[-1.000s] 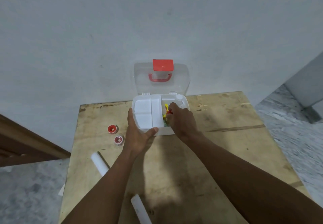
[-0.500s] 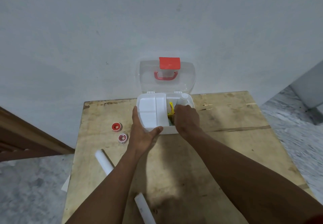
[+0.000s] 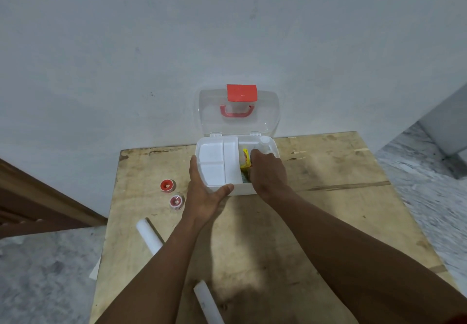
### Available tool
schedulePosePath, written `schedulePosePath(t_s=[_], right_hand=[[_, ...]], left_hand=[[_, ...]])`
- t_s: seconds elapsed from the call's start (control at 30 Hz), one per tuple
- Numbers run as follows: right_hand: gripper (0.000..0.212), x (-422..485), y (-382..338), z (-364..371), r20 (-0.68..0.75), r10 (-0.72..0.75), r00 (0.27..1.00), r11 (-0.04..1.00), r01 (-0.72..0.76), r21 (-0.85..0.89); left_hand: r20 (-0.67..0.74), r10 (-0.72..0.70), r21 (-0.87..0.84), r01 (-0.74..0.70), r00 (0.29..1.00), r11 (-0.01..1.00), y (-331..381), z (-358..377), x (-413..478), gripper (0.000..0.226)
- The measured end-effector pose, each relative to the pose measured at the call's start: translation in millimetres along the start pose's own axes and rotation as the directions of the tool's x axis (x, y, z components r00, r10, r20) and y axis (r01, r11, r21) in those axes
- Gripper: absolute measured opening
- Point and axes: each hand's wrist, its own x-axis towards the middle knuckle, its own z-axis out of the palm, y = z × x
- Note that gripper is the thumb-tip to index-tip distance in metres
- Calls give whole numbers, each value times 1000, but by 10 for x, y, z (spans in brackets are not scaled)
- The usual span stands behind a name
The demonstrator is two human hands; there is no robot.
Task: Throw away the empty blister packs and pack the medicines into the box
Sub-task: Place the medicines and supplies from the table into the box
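The white medicine box (image 3: 211, 155) stands at the table's far edge, its clear lid (image 3: 238, 111) with red latch and handle upright against the wall. My left hand (image 3: 202, 192) braces the box's front left corner, fingers straight along the side wall and thumb across the front. My right hand (image 3: 267, 172) reaches into the right compartment with fingers curled down, pinching a yellow packet (image 3: 245, 160) that stands by the divider. A white bottle (image 3: 264, 143) sits in the far right corner. The box's left compartments show only white.
On the wooden table (image 3: 328, 222), two small round red-topped containers (image 3: 168, 186) (image 3: 176, 201) lie left of the box. One white roll (image 3: 149, 235) sits near the left edge and another (image 3: 208, 301) near the front. The wall is directly behind; floor lies on both sides.
My right hand has sunk a little deeper into the right compartment with the yellow packet. My left hand stays on the box's corner. The view has shifted slightly.
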Motion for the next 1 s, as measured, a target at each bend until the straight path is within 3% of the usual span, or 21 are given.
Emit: schedulePosePath(t_s=[0.53,0.73,0.8,0.87,0.93,1.0], right_hand=[[13,-76,149,8,-97,-72,993,992,81,99],[6,-175,443,-130,-377,-80,923,953,182,244],[26,-160,639,-155,-317,-36,948,932,147,333],[62,-116,778,-211,-120,-37,992,932,77,354],[90,-24,875,-204,62,-104,993,936,76,345],[106,90,897,-180,138,-206,969,918,142,371]], left_hand=[[14,-33,34,33,999,999,11,-16,5,113],[33,-19,3,19,999,1000,20,-15,8,106],[24,-25,-6,25,999,1000,47,-2,-4,102],[26,-29,-11,30,999,999,57,-1,-10,100],[37,-42,-31,43,998,999,69,-8,-19,100],[39,-62,-32,63,997,997,105,1,-31,101]])
